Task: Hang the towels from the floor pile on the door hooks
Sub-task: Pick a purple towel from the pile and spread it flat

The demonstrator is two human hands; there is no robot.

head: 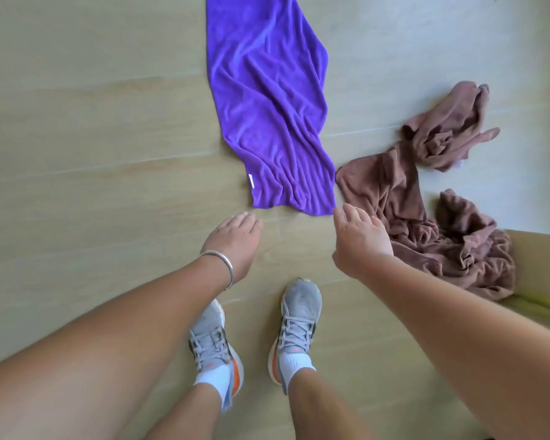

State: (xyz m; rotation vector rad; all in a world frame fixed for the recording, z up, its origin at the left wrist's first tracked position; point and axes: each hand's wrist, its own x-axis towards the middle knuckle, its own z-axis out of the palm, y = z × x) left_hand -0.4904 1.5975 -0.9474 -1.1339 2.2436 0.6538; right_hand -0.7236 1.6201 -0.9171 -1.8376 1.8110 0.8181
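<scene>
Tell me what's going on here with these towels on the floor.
A person stands over the towels and reaches down with both hands, holding nothing yet. The left hand and right hand are open near the bottom edge of the purple towel. The brown towels lie crumpled to the right. No door hooks are in view.

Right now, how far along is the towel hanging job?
Nothing looks hung; no door hooks are in view. Both the left hand and right hand are empty, reaching toward the purple towel. The brown towels also remain crumpled on the floor.
</scene>
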